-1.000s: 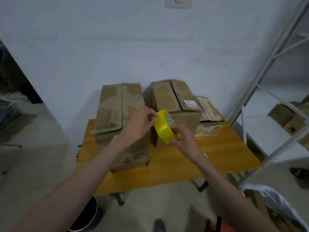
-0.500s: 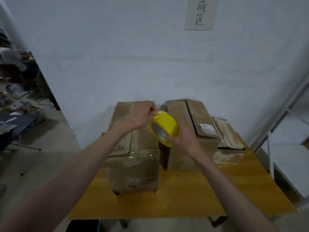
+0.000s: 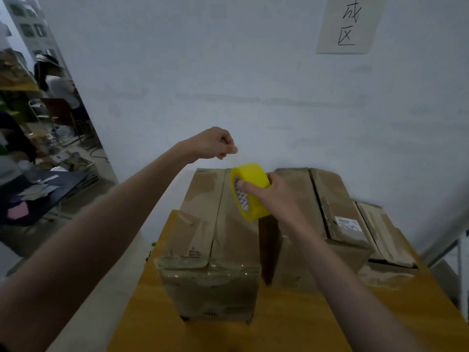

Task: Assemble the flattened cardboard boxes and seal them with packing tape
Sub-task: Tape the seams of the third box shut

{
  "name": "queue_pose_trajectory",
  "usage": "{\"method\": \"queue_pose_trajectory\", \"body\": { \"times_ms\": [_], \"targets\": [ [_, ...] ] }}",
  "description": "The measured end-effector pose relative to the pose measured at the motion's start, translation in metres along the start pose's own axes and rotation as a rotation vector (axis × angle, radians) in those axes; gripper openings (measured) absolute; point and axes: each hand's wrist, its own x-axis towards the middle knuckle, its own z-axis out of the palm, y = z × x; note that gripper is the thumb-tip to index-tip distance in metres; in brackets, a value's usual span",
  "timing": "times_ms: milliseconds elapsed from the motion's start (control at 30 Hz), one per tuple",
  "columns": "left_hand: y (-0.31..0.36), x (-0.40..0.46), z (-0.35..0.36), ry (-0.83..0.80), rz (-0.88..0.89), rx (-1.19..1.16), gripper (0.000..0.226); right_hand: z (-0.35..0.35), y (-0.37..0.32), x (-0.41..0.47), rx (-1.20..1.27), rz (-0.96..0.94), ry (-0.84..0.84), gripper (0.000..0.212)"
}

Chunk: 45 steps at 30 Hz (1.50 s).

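my left hand (image 3: 215, 146) has just lifted off the yellow tape roll (image 3: 250, 190), pinched as if drawing tape out. my right hand (image 3: 269, 196) grips the roll over the left box (image 3: 210, 224); sealing comes next.

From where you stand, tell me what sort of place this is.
Probably a packing or warehouse workroom. Taped cardboard boxes sit on a wooden table, the right hand holds a yellow tape roll, and a handwritten paper sign marks the wall.
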Motion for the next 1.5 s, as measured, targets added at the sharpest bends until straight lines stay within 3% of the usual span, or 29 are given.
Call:
{"method": "queue_pose_trajectory", "body": {
  "times_ms": [133, 233, 433, 633, 867, 1067, 1200, 1500],
  "targets": [
    [-0.024, 0.035, -0.010, -0.052, -0.025, 0.086, 0.015, 0.015, 0.003, 0.021, 0.022, 0.046, -0.109, 0.054],
    [-0.046, 0.064, -0.015, -0.069, -0.012, 0.173, 0.015, 0.028, 0.007, 0.034, -0.026, 0.035, -0.095, 0.062],
    [-0.090, 0.126, -0.024, -0.137, 0.078, 0.261, 0.013, 0.059, 0.003, 0.059, -0.115, -0.001, 0.056, 0.057],
    [-0.133, 0.181, -0.007, -0.269, 0.156, 0.278, 0.011, 0.085, -0.001, 0.090, -0.119, 0.087, 0.085, 0.049],
    [-0.173, 0.230, -0.003, -0.287, 0.167, 0.242, 0.009, 0.112, 0.004, 0.117, -0.141, 0.185, 0.187, 0.042],
    [-0.194, 0.248, 0.016, -0.310, 0.173, 0.259, 0.015, 0.119, 0.008, 0.135, -0.114, 0.328, 0.129, 0.048],
    [-0.204, 0.252, 0.026, -0.344, 0.163, 0.267, 0.014, 0.123, 0.009, 0.142, -0.103, 0.347, 0.113, 0.058],
    [-0.214, 0.259, 0.041, -0.394, 0.138, 0.297, 0.011, 0.123, 0.009, 0.147, -0.073, 0.366, 0.110, 0.056]
  ]
}}
